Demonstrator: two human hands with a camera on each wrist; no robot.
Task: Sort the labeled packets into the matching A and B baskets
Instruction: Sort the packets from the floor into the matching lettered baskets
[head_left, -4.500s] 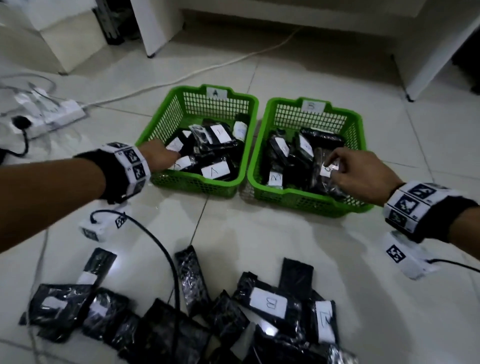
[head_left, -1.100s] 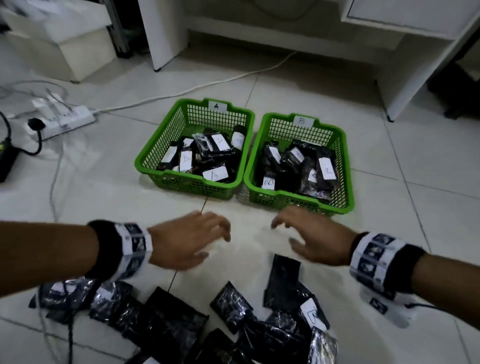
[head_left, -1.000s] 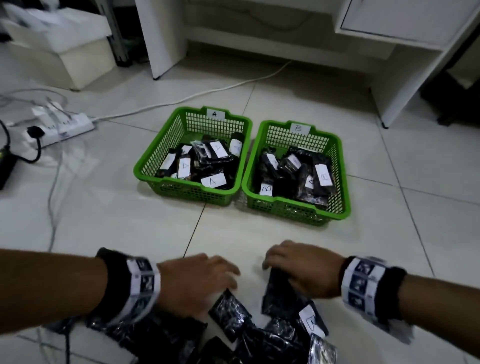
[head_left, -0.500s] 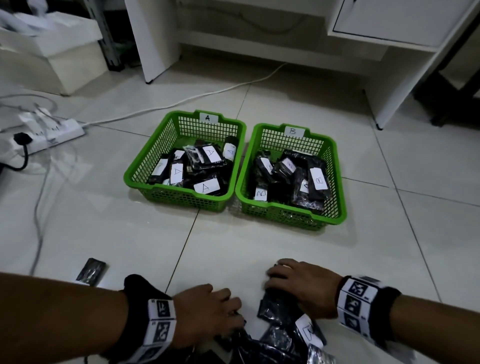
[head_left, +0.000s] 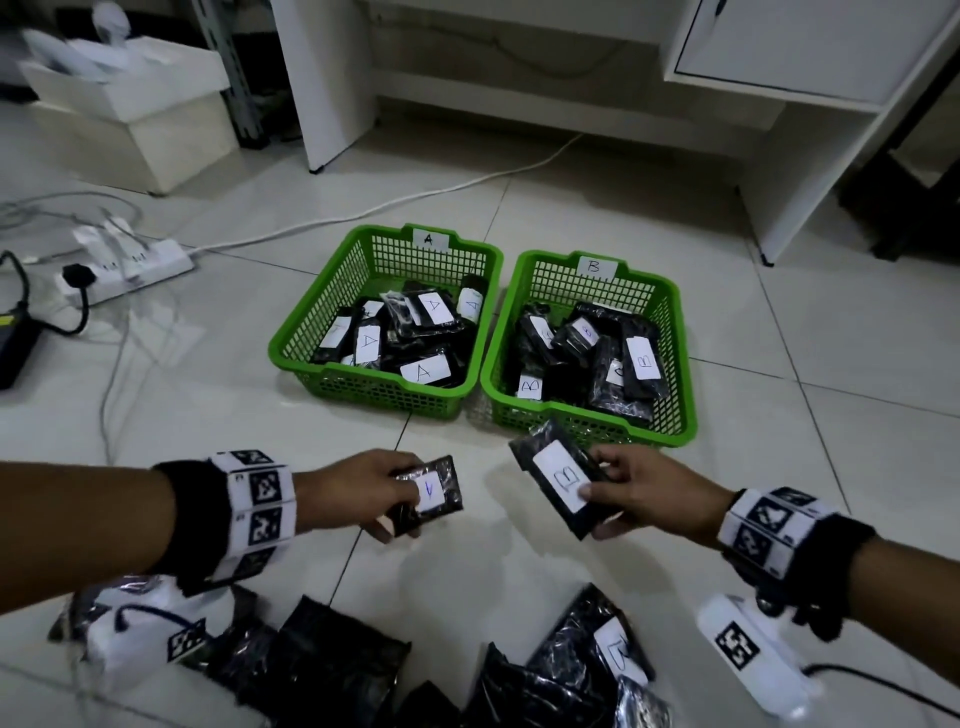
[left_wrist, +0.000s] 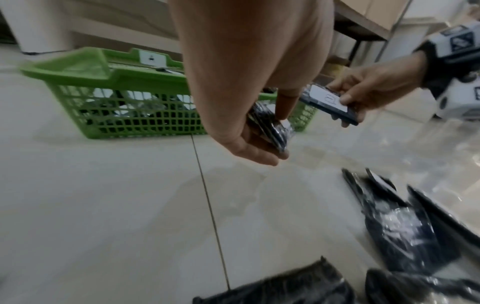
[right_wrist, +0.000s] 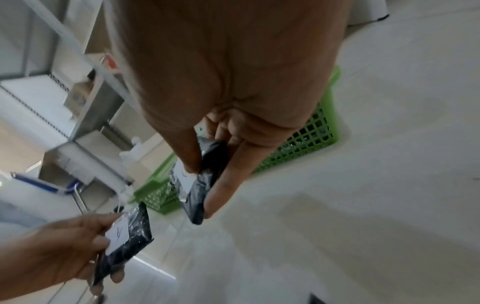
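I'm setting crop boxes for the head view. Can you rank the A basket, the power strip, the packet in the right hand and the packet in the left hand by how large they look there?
Largest to smallest in the head view:
1. A basket
2. power strip
3. B packet, held by the right hand
4. A packet, held by the left hand

Both packets are nearer the camera than the strip, so 2 versus 3 is unsure.

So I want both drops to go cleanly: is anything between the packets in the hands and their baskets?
Nothing visible. The left hand holds the A packet short of basket A; the right hand holds the B packet at the near rim of basket B. Only bare floor lies between, and both baskets are open-topped.
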